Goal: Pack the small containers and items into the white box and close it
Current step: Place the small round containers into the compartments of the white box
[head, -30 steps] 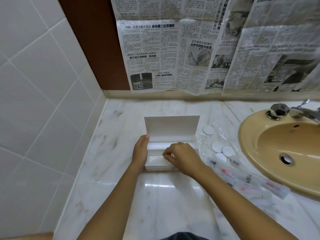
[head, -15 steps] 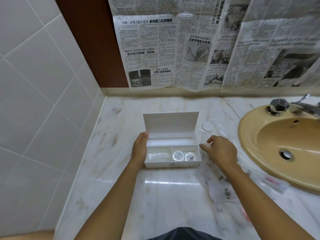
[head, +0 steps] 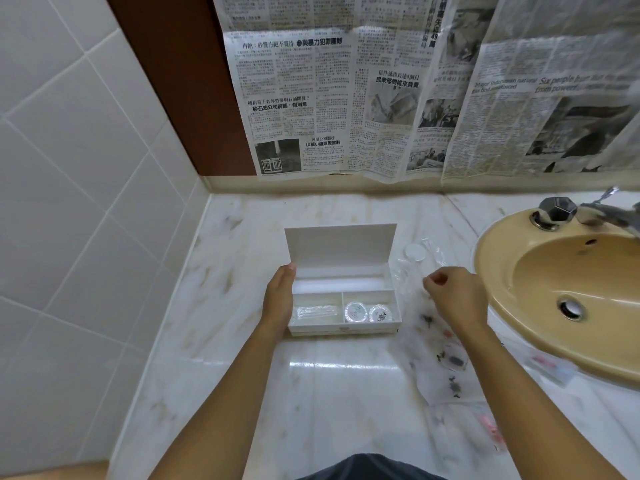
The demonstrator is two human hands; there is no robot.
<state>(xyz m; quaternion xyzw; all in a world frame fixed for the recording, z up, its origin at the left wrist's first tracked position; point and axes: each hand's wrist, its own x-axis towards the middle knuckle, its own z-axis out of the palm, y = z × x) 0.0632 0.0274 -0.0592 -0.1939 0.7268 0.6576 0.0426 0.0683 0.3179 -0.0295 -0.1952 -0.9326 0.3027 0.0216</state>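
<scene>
Bracing the left wall of the white box [head: 341,249], the left hand [head: 278,299] lies with its fingers straight, gripping nothing, only steadying. The right hand [head: 453,296] hovers just right of the box above a spread of clear packets [head: 450,362], its fingers curled and the thumb close to the forefinger. Whether it has actually pinched anything I cannot tell.

The box sits open on the bench [head: 339,393] with its lid upright. Two round tubs [head: 355,311] lie side by side in the front right compartment, a wrapped item [head: 315,312] lies in the front left one, and the long rear slot looks bare. A loose tub [head: 414,252] waits near the lid's right edge.

From where I stand, the film looks slippery, so a light pinch may lose a packet. The spread also runs up to the sink [head: 491,261], where a careless sweep could push packets over the rim. A knock to the lid might drop it shut too early.
</scene>
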